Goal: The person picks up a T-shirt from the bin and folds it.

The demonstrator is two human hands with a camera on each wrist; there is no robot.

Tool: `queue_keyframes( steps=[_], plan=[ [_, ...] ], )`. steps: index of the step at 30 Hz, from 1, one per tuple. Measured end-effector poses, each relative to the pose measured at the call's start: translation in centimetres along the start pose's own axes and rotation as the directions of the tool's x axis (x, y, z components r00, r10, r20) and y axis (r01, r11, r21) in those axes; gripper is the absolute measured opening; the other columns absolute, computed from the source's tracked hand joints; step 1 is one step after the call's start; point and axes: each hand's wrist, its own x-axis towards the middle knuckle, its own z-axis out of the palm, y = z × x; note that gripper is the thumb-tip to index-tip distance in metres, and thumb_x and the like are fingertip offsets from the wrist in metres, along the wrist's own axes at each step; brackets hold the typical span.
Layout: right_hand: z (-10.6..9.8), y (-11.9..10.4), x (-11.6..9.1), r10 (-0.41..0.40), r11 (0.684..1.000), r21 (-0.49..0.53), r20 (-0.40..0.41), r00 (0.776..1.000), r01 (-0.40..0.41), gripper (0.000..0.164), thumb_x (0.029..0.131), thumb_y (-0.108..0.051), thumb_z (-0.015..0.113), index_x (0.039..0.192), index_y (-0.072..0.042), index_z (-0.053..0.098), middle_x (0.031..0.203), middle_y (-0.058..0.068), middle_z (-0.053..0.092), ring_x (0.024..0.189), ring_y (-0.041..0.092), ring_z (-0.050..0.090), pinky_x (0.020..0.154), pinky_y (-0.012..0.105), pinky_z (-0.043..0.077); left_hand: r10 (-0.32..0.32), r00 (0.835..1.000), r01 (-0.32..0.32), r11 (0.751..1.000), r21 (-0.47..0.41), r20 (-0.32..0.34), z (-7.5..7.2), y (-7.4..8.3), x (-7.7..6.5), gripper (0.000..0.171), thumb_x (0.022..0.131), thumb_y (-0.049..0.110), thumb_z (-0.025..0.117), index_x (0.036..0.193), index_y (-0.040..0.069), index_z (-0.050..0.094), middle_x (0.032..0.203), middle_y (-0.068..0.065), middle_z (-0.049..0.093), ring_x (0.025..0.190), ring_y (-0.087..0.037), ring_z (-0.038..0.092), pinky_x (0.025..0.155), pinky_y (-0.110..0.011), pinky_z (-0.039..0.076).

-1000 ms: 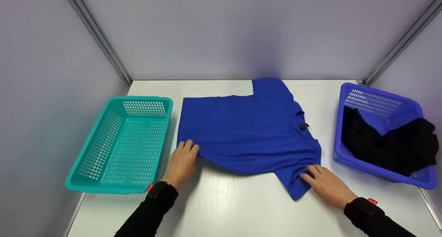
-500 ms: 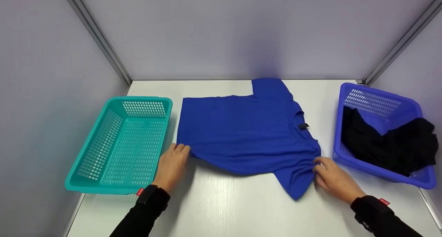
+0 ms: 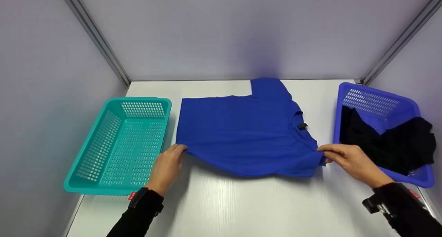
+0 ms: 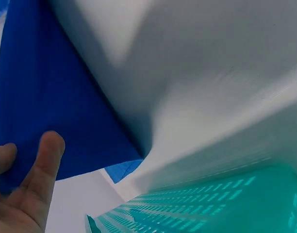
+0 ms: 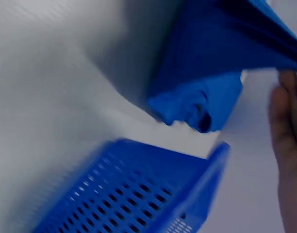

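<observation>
On white tabletop [image 3: 224, 206], blue T-shirt [image 3: 238, 126], creased; perforated teal basket [image 3: 134, 145]

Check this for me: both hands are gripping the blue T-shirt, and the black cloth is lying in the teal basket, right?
Not quite: the black cloth is lying in the purple basket, not the teal basket, as the head view shows. The rest is right: the left hand and right hand are both gripping the blue T-shirt.
</observation>
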Motion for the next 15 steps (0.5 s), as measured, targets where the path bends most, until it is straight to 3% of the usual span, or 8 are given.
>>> queue_keyframes(
  steps=[3, 6, 9, 12, 15],
  plan=[
    [-1.5, -0.1, 0.0, 0.021, 1.000, -0.001, 0.097, 0.995, -0.021, 0.026, 0.092, 0.011, 0.071, 0.109, -0.007, 0.080, 0.095, -0.005, 0.078, 0.083, -0.005, 0.066, 0.075, 0.006, 0.049, -0.002, 1.000, 0.002, 1.000, -0.021, 0.012, -0.2, 0.0, 0.1, 0.021, 0.090, -0.013, 0.070, 0.107, -0.002, 0.072, 0.101, -0.017, 0.075, 0.090, -0.035, 0.076, 0.077, -0.046, 0.062],
    [-2.6, -0.1, -0.2, -0.005, 1.000, -0.029, 0.119, 0.993, 0.008, 0.030, 0.091, 0.012, 0.072, 0.103, -0.014, 0.080, 0.102, -0.006, 0.078, 0.093, -0.008, 0.064, 0.083, 0.003, 0.047, 0.004, 1.000, -0.004, 1.000, -0.027, 0.025, -0.6, 0.0, 0.1, 0.021, 0.088, -0.014, 0.071, 0.106, -0.001, 0.072, 0.100, -0.017, 0.075, 0.090, -0.035, 0.076, 0.078, -0.046, 0.062],
    [-3.7, -0.4, -0.6, 0.030, 0.997, 0.058, 0.175, 0.984, -0.041, 0.025, 0.099, 0.007, 0.065, 0.107, -0.014, 0.074, 0.116, -0.002, 0.078, 0.110, -0.010, 0.064, 0.091, 0.005, 0.047, 0.014, 0.999, -0.013, 1.000, -0.028, 0.037, -1.0, 0.0, 0.1, 0.015, 0.090, -0.010, 0.073, 0.101, 0.000, 0.073, 0.094, -0.015, 0.076, 0.086, -0.032, 0.076, 0.075, -0.045, 0.062],
    [-4.2, -0.8, -1.0, 0.109, 0.977, 0.152, 0.252, 0.962, -0.150, 0.016, 0.106, 0.000, 0.057, 0.113, -0.011, 0.067, 0.117, 0.001, 0.076, 0.109, -0.005, 0.065, 0.088, 0.010, 0.048, 0.007, 0.998, -0.005, 1.000, -0.031, 0.066, -1.5, 0.2, 0.1, 0.010, 0.092, -0.006, 0.074, 0.095, 0.003, 0.073, 0.088, -0.012, 0.076, 0.081, -0.030, 0.075, 0.071, -0.045, 0.061],
    [-4.2, -0.9, -1.3, 0.156, 0.955, 0.195, 0.311, 0.938, -0.223, 0.012, 0.109, -0.003, 0.053, 0.115, -0.007, 0.063, 0.108, -0.003, 0.071, 0.093, 0.005, 0.065, 0.080, 0.018, 0.048, -0.025, 0.989, 0.030, 0.999, -0.035, 0.143, -2.0, 0.5, 0.1, 0.009, 0.093, -0.003, 0.075, 0.092, 0.006, 0.072, 0.085, -0.010, 0.076, 0.078, -0.028, 0.075, 0.070, -0.045, 0.061]
  ],
)
